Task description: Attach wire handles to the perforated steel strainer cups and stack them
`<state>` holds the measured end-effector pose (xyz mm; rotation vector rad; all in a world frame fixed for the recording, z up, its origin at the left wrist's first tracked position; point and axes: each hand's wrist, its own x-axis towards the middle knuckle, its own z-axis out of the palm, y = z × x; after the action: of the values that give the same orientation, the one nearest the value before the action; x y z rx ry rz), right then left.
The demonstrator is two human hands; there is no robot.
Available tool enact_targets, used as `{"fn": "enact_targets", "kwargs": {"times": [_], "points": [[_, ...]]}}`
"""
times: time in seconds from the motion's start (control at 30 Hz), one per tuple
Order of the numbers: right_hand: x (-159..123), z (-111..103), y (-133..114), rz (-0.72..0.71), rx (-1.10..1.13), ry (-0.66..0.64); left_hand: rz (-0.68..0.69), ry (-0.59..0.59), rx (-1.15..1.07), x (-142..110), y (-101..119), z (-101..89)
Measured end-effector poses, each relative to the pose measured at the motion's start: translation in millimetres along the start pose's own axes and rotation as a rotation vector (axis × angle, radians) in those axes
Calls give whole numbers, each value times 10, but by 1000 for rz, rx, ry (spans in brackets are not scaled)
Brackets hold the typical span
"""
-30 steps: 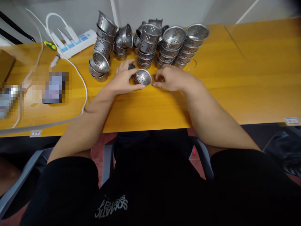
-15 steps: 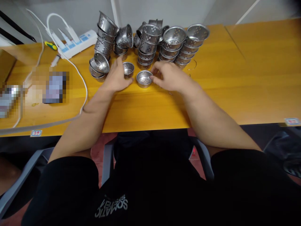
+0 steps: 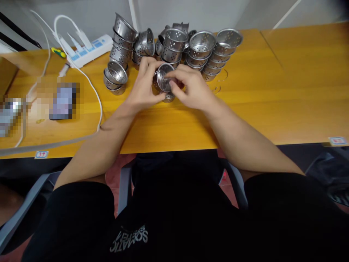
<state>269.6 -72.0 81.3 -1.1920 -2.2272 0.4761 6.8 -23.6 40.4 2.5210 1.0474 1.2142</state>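
A small perforated metal cup (image 3: 161,83) is tilted with its mouth toward me, above a second perforated cup (image 3: 169,98) on the table. My left hand (image 3: 144,85) is closed around the tilted cup's left side, fingers behind and thumb below. From the right, my right hand (image 3: 189,85) grips its rim, with the index finger reaching over the opening and the thumb at the near edge. Whether the two cups touch is hidden by the hands. Behind them rises a stack of similar cups (image 3: 173,45), its lower part partly covered.
More cup stacks stand at left (image 3: 116,74) and right (image 3: 201,49). A white power strip (image 3: 92,51) with plugged cables and a blurred phone (image 3: 64,102) lie left. Thin wire pieces (image 3: 217,89) rest right of my hand on the wooden table (image 3: 272,91).
My left hand has lifted the left cup and brought it right, tilted, over the other cup. My right hand has shifted left, its finger now at the lifted cup's mouth.
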Motion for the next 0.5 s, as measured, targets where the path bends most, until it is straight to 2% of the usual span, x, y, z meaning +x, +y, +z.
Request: {"fn": "enact_targets", "kwargs": {"times": [0.17, 0.37, 0.5], "points": [[17, 33, 55, -71, -40, -75, -56, -175, -70, -24, 44, -21], [-10, -70, 4, -35, -94, -118, 26, -133, -49, -22, -32, -46], [-20, -150, -26, -29, -89, -97, -24, -151, -41, -14, -49, -66]]}}
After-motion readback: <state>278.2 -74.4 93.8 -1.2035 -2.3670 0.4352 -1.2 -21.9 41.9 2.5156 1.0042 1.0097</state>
